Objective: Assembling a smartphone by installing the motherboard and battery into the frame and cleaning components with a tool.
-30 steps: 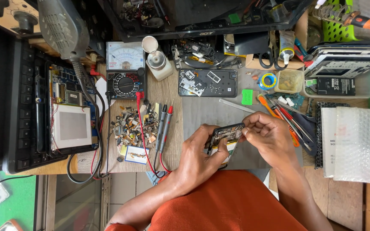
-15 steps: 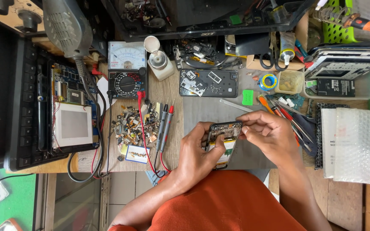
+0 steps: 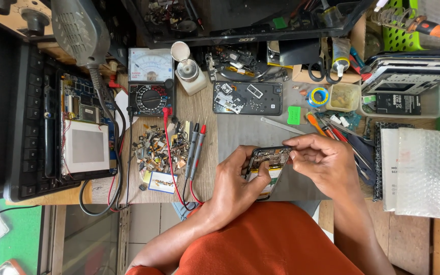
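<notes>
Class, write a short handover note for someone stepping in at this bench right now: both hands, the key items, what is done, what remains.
Left hand grips the opened phone from below, over the grey mat.
Right hand pinches at the phone's top edge.
Second opened phone lies further back; multimeter and probes to the left.
Done: the held phone's back is off, its insides exposed.
Left: work at the top edge appears unfinished; phone not closed.

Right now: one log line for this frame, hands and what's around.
left hand: grips opened phone | right hand: fingertips pinch at phone's top edge | nearby: multimeter, probes, second opened phone, loose parts pile
</notes>
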